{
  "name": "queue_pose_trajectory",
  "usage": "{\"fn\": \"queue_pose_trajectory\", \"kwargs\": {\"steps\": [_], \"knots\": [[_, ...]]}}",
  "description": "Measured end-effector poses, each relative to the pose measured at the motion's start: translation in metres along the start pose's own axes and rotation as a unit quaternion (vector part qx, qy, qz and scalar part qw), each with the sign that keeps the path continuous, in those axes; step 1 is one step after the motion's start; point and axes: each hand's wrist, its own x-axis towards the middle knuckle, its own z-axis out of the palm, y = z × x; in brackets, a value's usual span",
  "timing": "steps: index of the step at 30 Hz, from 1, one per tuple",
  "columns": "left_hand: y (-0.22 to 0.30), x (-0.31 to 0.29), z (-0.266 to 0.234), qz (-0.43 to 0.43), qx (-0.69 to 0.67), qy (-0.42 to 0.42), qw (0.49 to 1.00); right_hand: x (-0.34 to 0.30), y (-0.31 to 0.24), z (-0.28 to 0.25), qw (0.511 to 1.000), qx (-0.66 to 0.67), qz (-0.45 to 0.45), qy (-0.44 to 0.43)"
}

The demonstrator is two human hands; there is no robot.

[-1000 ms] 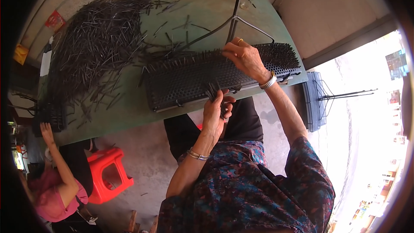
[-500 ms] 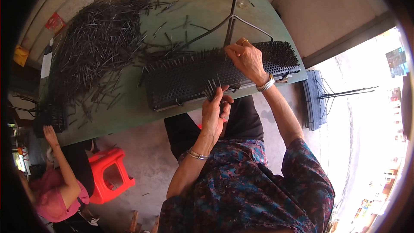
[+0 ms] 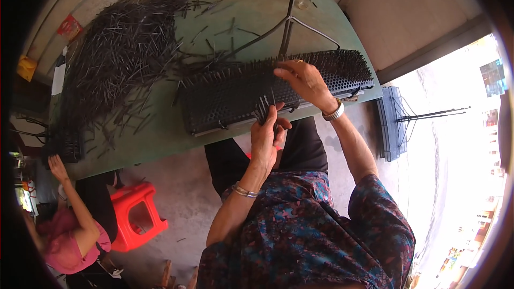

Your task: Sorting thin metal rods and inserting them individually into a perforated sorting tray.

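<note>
A long dark perforated rack (image 3: 214, 108) lies along the near edge of the green table. Small dark strips (image 3: 348, 66) stand up from its holes, packed densely at the right end and along the far side. My left hand (image 3: 264, 136), just in front of the rack's near edge, is closed round a bunch of thin dark strips (image 3: 262, 109) that stick up past the fingertips. Over the middle of the rack is my right hand (image 3: 309, 83), thumb and forefinger brought together near the far rows. Whether a strip sits between those fingers is too small to tell.
A big heap of loose dark strips (image 3: 120, 48) covers the left of the green table (image 3: 160, 142). A metal stand (image 3: 289, 18) rises behind the rack. At lower left, a co-worker in pink (image 3: 72, 243) reaches to the table beside a red stool (image 3: 139, 217). Another rack (image 3: 392, 123) stands at right.
My right hand has shifted slightly left and nearer along the rack. My left hand keeps the bunch in nearly the same spot. The co-worker's hand has moved a little.
</note>
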Motion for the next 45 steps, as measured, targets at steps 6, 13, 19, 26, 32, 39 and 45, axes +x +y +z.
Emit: {"fn": "queue_pose_trajectory", "kwargs": {"steps": [6, 13, 19, 26, 32, 39, 45], "knots": [[0.003, -0.003, 0.008, -0.010, 0.042, 0.000, 0.999, -0.017, -0.004, -0.010, 0.945, 0.239, 0.074, -0.209], [-0.006, 0.001, 0.006, 0.009, 0.101, 0.012, 0.995, -0.023, 0.000, -0.023, 0.906, 0.300, 0.144, -0.261], [0.000, 0.006, 0.002, 0.002, 0.072, 0.016, 0.997, -0.014, 0.003, -0.041, 0.976, 0.184, 0.118, 0.001], [-0.012, 0.008, 0.006, -0.049, -0.002, 0.004, 0.999, 0.006, 0.025, -0.018, 0.989, 0.069, 0.021, 0.131], [-0.017, 0.013, -0.004, -0.049, -0.045, -0.009, 0.998, 0.007, 0.034, -0.014, 0.994, 0.042, 0.002, 0.104], [-0.011, 0.009, 0.002, -0.052, -0.012, 0.008, 0.999, 0.017, 0.037, -0.024, 0.996, 0.078, -0.003, 0.033], [-0.020, 0.012, -0.003, -0.034, -0.050, 0.005, 0.998, 0.014, 0.043, -0.016, 0.968, -0.152, -0.184, 0.076]]}}
